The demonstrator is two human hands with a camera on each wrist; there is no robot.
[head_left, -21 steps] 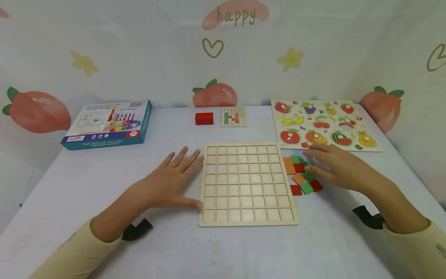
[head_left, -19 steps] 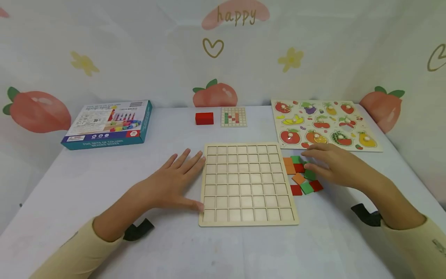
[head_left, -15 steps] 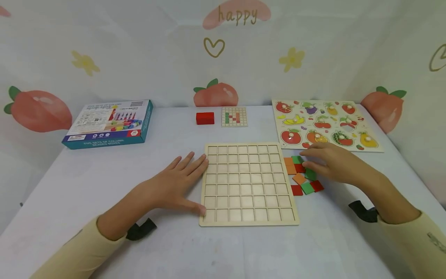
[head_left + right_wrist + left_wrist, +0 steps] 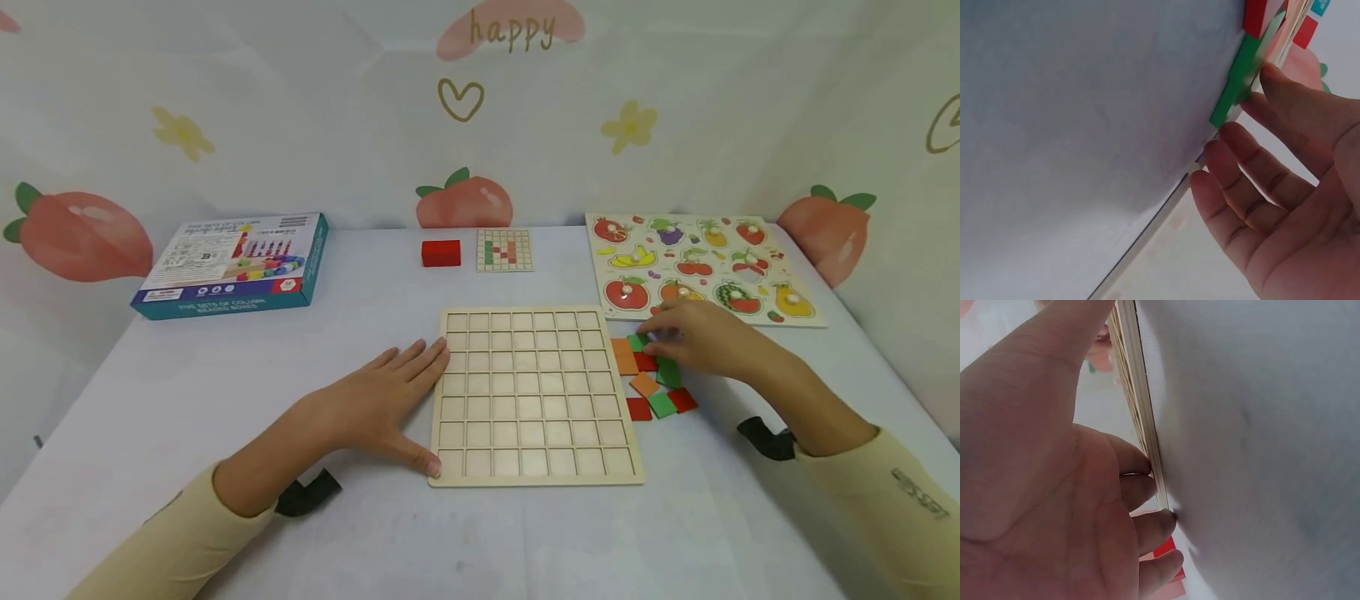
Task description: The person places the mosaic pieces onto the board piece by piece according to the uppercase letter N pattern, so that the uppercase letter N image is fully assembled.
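Observation:
A square wooden grid board (image 4: 536, 481) lies in the middle of the table in the head view. My left hand (image 4: 367, 412), fingers straight and thumb spread, touches the board's left edge; the left wrist view shows its fingertips against the board's side (image 4: 1141, 381). To the board's right is a loose group of small square tiles: orange (image 4: 624, 358), green (image 4: 662, 405) and red (image 4: 682, 400). Over the back of this group my right hand (image 4: 705, 337) reaches down, thumb and index finger apart near a green tile (image 4: 637, 342). Green tiles (image 4: 1241, 81) lie by its fingertips in the right wrist view.
Behind the board stand a red block (image 4: 441, 253) and a small pattern card (image 4: 504, 252) with coloured squares. A fruit knob puzzle (image 4: 705, 267) lies at the back right, close beyond my right hand. At the back left is a boxed bead set (image 4: 232, 267).
My right hand has moved left and slightly away from me over the tiles, its thumb and index finger coming nearer each other. My left hand has slid right and toward me along the board's edge.

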